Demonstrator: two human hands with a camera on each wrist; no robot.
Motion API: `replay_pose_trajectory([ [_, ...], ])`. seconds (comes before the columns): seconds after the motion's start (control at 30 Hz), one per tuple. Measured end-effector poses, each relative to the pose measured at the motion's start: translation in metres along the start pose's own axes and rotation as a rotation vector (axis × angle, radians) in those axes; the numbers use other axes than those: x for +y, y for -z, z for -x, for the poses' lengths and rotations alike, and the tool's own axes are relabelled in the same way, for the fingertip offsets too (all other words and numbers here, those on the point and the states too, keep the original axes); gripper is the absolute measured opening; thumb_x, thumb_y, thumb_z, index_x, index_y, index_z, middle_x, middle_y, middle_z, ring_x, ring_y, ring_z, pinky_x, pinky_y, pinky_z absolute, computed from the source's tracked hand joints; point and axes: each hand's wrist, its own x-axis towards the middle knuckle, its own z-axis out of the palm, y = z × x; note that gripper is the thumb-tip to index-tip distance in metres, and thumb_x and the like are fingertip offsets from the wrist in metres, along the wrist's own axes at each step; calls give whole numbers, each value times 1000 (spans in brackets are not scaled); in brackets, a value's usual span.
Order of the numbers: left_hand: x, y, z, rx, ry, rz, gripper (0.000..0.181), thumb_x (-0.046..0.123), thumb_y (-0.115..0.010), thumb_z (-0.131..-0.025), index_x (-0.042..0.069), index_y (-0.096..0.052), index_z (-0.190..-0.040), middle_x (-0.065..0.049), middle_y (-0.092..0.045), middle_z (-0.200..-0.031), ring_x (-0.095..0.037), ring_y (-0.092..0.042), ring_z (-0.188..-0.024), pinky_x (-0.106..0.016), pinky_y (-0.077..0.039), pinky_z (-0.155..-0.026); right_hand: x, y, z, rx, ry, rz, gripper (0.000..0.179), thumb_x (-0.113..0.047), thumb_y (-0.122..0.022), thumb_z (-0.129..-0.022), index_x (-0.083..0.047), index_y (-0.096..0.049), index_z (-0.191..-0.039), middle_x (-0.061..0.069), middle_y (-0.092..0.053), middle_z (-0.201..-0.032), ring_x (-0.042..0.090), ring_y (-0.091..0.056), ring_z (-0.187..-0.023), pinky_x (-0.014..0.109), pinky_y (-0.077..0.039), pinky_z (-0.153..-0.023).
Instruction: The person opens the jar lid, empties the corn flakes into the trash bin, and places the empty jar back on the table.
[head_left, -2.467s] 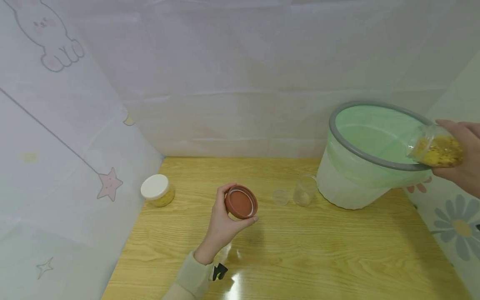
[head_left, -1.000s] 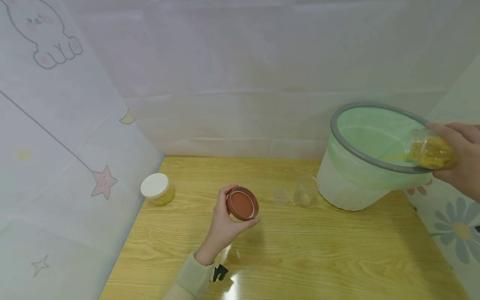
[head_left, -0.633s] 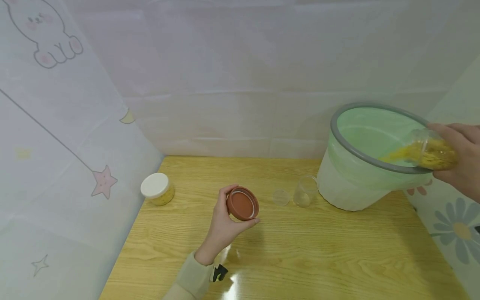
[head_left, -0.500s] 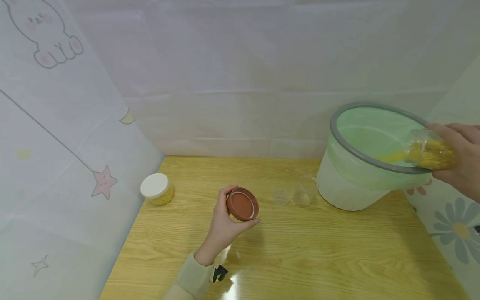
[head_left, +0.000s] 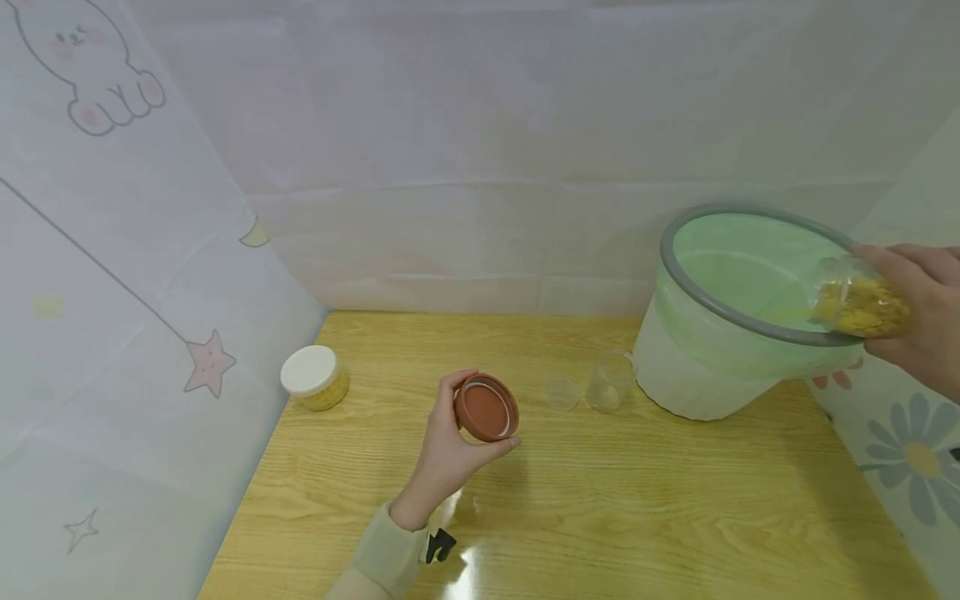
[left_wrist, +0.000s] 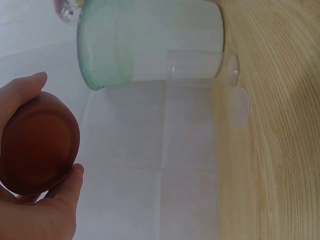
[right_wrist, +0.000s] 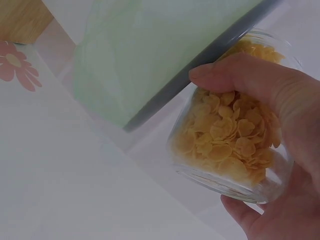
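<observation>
My right hand (head_left: 926,312) grips a clear glass jar (right_wrist: 227,185) of yellow corn flakes (right_wrist: 225,132), tipped on its side with the mouth over the trash bin's grey rim (head_left: 720,308). A faint yellow streak shows in front of the mouth, inside the green-lined bin (head_left: 690,367). In the right wrist view the thumb lies along the jar near the rim. Above the table, my left hand (head_left: 446,454) holds a round reddish-brown lid (head_left: 486,408) by its edge, its inner side with a white ring facing up toward the head camera.
On the wooden table (head_left: 600,500), a clear cup with a handle (head_left: 609,387) stands beside the bin, with a small clear disc (head_left: 561,394) left of it. A white-lidded tub (head_left: 315,379) with yellow contents sits at the far left. Patterned sheets hang around the table.
The right hand has moved slightly left with the jar. Yellow flakes poured into the bin in a thick stream half a second ago; now only a thin streak shows. The left hand barely moved.
</observation>
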Motion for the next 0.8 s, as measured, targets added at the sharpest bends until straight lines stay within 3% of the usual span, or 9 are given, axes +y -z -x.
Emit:
replay_pose_trajectory([
  [0.27,-1,0,0,1,-19,-6,88,-4,-91,-72,1,-40,-144,-19,-52,-136,-32,-55,-123,-52,-48,-100,-1,1,-2,-26,-24,12,135,30,-83,-35,-6,-35,-156,38,-44,-132,62,-36,-120,61,-18,-117],
  [0.6,0,1,0,-10,-19,0,88,-4,-91,-72,-1,-40,-144,-20,-52,-136,-34,-55,-122,-53,-48,-99,-1,4,-7,-49,57,62,144,24,-88,-27,-5,-33,-157,39,-46,-128,62,-38,-118,61,-16,-117],
  [0.8,0,1,0,-18,-16,3,88,-4,-91,-73,-1,-39,-144,-21,-52,-136,-34,-55,-123,-53,-48,-99,-5,6,-8,-46,77,72,140,25,-88,-26,-2,-36,-154,40,-46,-123,62,-40,-114,60,-17,-117],
])
